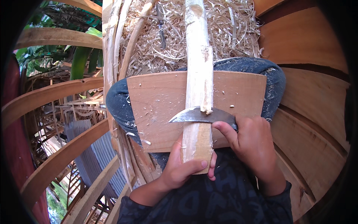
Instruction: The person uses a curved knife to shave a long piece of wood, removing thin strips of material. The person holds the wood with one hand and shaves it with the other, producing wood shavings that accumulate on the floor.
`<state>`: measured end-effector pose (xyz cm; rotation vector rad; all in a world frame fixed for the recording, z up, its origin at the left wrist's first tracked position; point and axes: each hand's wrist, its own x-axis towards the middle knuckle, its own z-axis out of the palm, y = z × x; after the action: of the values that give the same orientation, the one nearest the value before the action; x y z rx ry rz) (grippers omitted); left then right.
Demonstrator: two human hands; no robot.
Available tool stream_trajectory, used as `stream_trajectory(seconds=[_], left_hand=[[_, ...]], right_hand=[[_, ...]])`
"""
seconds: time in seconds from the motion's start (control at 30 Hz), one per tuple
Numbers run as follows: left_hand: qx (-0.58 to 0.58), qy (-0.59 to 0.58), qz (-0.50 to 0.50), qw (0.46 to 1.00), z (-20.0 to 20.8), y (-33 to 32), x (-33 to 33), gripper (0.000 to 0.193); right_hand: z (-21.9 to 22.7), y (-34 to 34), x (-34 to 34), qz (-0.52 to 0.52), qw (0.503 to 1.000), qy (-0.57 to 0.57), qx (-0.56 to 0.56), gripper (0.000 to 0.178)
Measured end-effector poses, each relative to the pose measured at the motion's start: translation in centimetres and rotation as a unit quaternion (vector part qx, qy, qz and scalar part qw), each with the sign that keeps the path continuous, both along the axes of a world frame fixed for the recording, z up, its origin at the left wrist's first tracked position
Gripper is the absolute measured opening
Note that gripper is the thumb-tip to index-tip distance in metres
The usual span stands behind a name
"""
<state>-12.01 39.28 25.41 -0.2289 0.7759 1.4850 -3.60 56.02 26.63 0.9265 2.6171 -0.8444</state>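
Note:
A long pale wooden stick (198,78) runs from near my body outward over a flat wooden board (156,100) that lies across my lap. My left hand (182,168) is wrapped round the stick's near end, thumb on top. In my right hand (251,138) is a curved knife (203,115), its handle mostly hidden by my fingers. The blade crosses the stick with its tip pointing left, and my right thumb presses by the blade's near edge. A small curl of wood (206,110) stands at the blade's far edge. Little chips dot the board.
Wood shavings (167,41) cover the floor beyond my knees, with a dark narrow tool (161,30) among them. Long wooden strips (112,48) stand at the left beside an open slatted railing (59,89). A plank wall (313,89) curves close on the right.

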Motion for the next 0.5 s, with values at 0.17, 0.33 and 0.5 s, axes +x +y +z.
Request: stream_trajectory(seconds=[0.17, 0.33, 0.5], left_hand=[[0.006, 0.001, -0.008, 1.000, 0.1, 0.0, -0.3, 0.061], [0.006, 0.009, -0.005, 1.000, 0.0, 0.2, -0.3, 0.061], [-0.012, 0.018, -0.004, 1.000, 0.0, 0.6, -0.2, 0.061]], right_hand=[[-0.8, 1.9, -0.7, 0.071, 0.996, 0.049, 0.021, 0.060], [-0.6, 2.0, -1.2, 0.088, 0.994, 0.060, 0.015, 0.060], [0.2, 1.1, -1.4, 0.011, 0.999, -0.007, -0.042, 0.061]])
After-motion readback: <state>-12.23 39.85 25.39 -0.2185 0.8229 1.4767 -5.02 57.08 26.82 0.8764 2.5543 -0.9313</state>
